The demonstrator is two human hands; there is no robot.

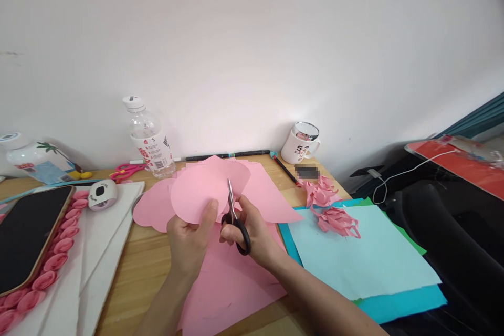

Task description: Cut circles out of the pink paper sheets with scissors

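My left hand (189, 244) pinches a piece of pink paper (199, 189) along its lower edge, thumb on top. The paper has a rounded outline on the left and is raised above the table. In my right hand (254, 233) is a pair of scissors (231, 202) with black handles. Their metal blades point up and lie against the pink paper, right of my left thumb. Beneath both hands lie larger pink sheets (236, 289). Rounded pink cut-outs (151, 205) rest just left of the held paper.
A clear bottle (151, 142) and a white mug (300, 144) stand by the wall. Pink paper scraps (334, 220) lie on light blue paper (362, 262) at right. At left are a phone (29, 236), pink paper rolls (55, 262), a white device (103, 194) and pink scissors (128, 170).
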